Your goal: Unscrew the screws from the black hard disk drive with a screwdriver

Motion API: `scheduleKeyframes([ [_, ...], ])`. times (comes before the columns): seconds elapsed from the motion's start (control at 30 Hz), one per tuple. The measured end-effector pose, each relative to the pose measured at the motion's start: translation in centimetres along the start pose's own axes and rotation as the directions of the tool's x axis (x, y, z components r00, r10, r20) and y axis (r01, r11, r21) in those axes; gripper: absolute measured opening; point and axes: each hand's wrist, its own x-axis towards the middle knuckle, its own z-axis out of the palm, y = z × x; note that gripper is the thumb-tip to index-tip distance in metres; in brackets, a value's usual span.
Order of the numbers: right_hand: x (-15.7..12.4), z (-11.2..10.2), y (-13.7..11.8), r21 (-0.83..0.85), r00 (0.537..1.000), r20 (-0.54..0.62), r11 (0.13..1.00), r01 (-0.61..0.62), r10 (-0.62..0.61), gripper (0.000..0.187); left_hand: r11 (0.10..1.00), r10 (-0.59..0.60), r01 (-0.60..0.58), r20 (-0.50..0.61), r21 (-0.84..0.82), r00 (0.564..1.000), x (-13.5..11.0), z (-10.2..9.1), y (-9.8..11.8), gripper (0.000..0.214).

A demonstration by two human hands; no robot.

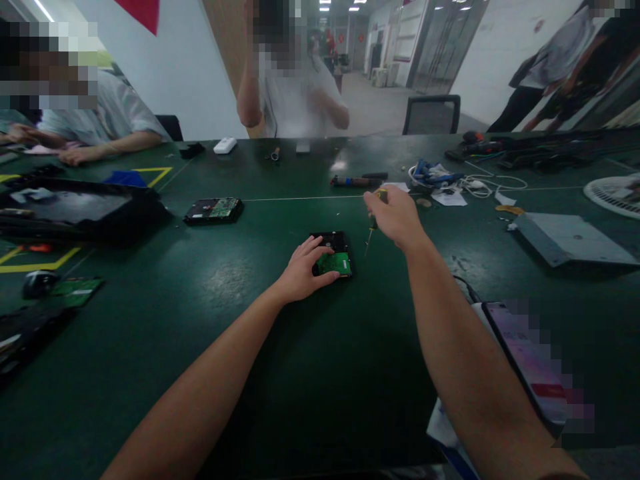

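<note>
A black hard drive (pixel 334 241) with a green circuit board (pixel 335 263) facing up lies on the dark green table (pixel 300 373). My left hand (pixel 303 272) rests on its left side, fingers curled over the edge and holding it. My right hand (pixel 395 217) is closed around a small screwdriver (pixel 371 230), whose thin shaft points down and hangs just right of the drive, above the table.
A second hard drive (pixel 214 210) lies further left. A black open case (pixel 75 210) is at far left, a grey metal box (pixel 570 240) at right, a phone (pixel 530 363) near my right arm. Cables and tools (pixel 450 179) lie behind. Other people sit and stand across the table.
</note>
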Motion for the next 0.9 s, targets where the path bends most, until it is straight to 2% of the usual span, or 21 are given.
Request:
scheduleKeyframes([
  [0.13,0.3,0.5,1.2,-0.033,0.996,0.087,0.999,-0.03,0.033,0.014,1.0,-0.011,0.011,0.003,-0.008,1.0,0.1,-0.1,0.0,0.061],
  [0.23,0.5,0.7,2.1,-0.177,0.989,0.14,0.984,-0.025,0.05,0.014,1.0,-0.016,0.016,0.015,-0.016,1.0,0.1,-0.2,0.1,0.061],
  [0.4,1.0,1.3,4.1,-0.432,0.969,0.235,0.901,0.033,0.078,0.014,1.0,-0.01,0.01,0.007,-0.003,1.0,0.1,0.0,0.0,0.062],
  [0.53,1.0,1.8,5.3,-0.527,0.926,0.318,0.85,-0.004,0.202,0.013,1.0,-0.011,0.011,0.016,-0.005,1.0,0.1,-0.1,0.0,0.063],
  [0.7,0.6,2.3,5.7,-0.553,0.874,0.383,0.832,-0.04,0.297,0.016,0.999,-0.025,0.026,0.024,-0.026,0.999,0.1,-0.4,0.4,0.063],
  [0.8,0.6,2.5,5.8,-0.571,0.856,0.396,0.819,-0.054,0.332,0.021,0.994,-0.053,0.051,-0.023,-0.099,0.998,0.0,-0.3,0.6,0.06],
  [0.9,0.6,2.7,5.9,-0.573,0.839,0.397,0.815,-0.091,0.373,0.023,0.962,-0.156,0.107,-0.183,-0.25,0.971,0.1,0.1,0.2,0.045],
])
